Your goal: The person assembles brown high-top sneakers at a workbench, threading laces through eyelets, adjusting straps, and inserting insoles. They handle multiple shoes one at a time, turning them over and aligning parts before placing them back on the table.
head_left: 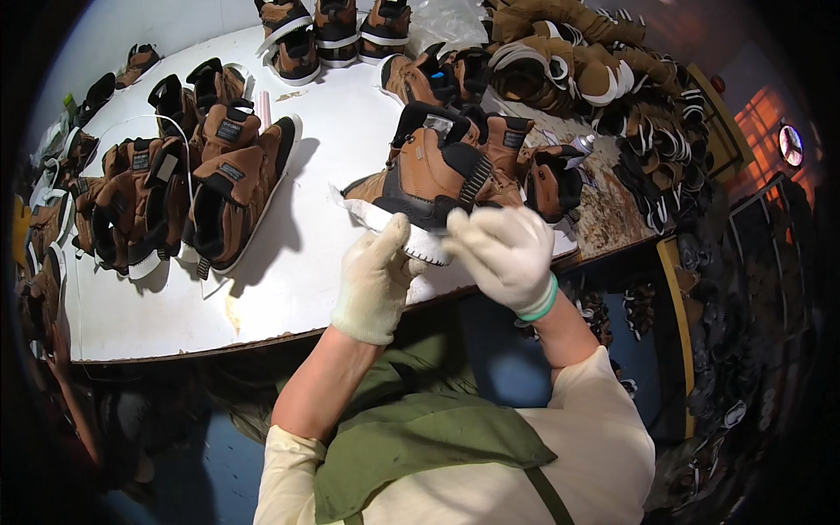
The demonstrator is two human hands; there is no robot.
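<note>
A brown and black high-top shoe (430, 171) with a white sole (418, 245) is held tilted above the table's front edge, its toe toward the left. My left hand (374, 282), in a pale knitted glove, is closed on the sole, its thumb against the white edge. Beside the heel is my right hand (507, 258), gloved alike with a green cuff. Its fingers are bent toward the sole and smeared by motion, so whether they hold anything is unclear. More brown shoes (507, 144) stand just behind the held one.
Several brown shoes (236, 188) cluster on the left of the white table (262, 306). Others (337, 31) stand at the back. Brown shoe uppers (569, 66) are heaped at the far right near a spray can (579, 147). Racks of shoes line the right, beside a small fan (790, 145).
</note>
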